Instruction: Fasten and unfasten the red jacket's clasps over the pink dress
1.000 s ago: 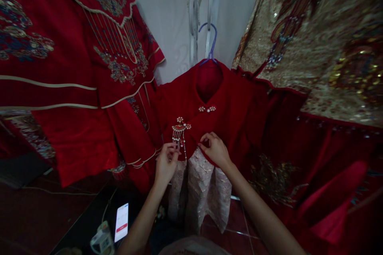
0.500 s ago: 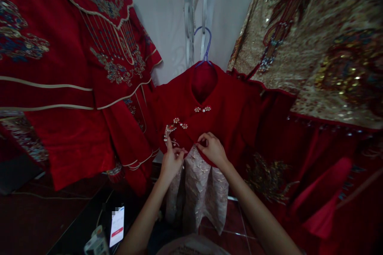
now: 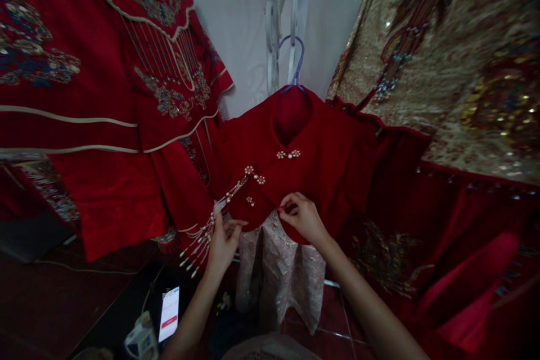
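Observation:
A red jacket [image 3: 324,140] with a stand collar and pearl flower buttons [image 3: 289,154] hangs on a blue hanger [image 3: 297,62]. My left hand [image 3: 221,244] holds a beaded tassel [image 3: 201,239] out to the left of the jacket. The tassel's string of beads runs up to a flower button on the jacket front. Thumb and index finger of my right hand [image 3: 301,216] pinch the front edge of the jacket near its hem. A pale pink patterned cloth [image 3: 282,270] hangs below the jacket.
Embroidered red garments [image 3: 109,191] hang at the left. A gold sequined garment [image 3: 455,73] and dark red cloth [image 3: 400,197] hang at the right. At lower left, a lit phone [image 3: 169,315] lies beside a white object [image 3: 141,340] on a dark surface.
My left hand has moved left and down, drawing the beaded tassel out from the jacket front. A flower button behind it now shows. My right hand keeps its pinch at the jacket edge.

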Tool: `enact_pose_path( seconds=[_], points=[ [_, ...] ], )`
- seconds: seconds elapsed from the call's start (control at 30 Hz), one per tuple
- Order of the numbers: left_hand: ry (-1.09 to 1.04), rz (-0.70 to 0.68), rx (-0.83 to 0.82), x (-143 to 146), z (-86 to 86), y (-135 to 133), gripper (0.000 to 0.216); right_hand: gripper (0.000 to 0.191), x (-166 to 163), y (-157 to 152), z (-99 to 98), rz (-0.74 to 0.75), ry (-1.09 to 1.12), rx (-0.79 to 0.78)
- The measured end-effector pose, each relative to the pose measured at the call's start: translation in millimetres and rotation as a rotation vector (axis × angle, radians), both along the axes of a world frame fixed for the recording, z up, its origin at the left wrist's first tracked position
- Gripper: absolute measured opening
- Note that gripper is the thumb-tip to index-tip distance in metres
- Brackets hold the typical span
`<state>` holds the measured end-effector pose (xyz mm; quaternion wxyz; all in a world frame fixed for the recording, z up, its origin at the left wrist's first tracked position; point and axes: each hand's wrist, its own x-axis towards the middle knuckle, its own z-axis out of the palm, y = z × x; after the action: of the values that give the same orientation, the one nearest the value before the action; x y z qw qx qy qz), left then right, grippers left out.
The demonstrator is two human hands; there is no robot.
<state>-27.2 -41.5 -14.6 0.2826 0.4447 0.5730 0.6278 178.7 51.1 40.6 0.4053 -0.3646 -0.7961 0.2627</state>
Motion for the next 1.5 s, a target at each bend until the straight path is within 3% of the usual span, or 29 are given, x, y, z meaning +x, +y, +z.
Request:
enact_pose_path(
  seconds=[0.07,0.2,0.37,0.73,0.93,1.1,1.33,1.5],
  points=[
    [0.045,-0.019,-0.003,6.6,2.2,10.4,0.078,0.006,-0.3,-4.2,-0.6,0.031,0.007,-0.022],
    [0.230,0.117,0.029,20.7,0.0,44.0,0.061,0.007,-0.9,-12.3,0.2,0.057,-0.008,-0.016],
    [0.220,0.194,0.002,27.2,-2.6,76.6,0.050,0.007,-1.0,-20.8,0.8,0.066,0.028,-0.025],
    [0.213,0.320,0.067,18.2,1.3,69.8,0.026,0.006,-7.0,-22.0,-6.0,-0.010,0.045,-0.037],
    [0.100,0.202,0.166,25.4,11.8,32.7,0.032,0.005,-12.2,-29.2,1.5,0.155,0.170,-0.203],
    [0.007,0.136,0.157,41.3,23.1,-1.7,0.020,0.010,-19.9,-32.4,6.0,0.259,0.271,-0.307],
    [-0.276,-0.123,0.047,38.9,27.8,11.4,0.028,0.015,-33.0,-21.5,3.3,0.208,0.222,-0.196],
    [-0.249,-0.157,0.072,41.2,28.4,15.6,0.033,0.014,-36.0,-19.8,0.2,0.120,0.196,-0.093]
  ],
)
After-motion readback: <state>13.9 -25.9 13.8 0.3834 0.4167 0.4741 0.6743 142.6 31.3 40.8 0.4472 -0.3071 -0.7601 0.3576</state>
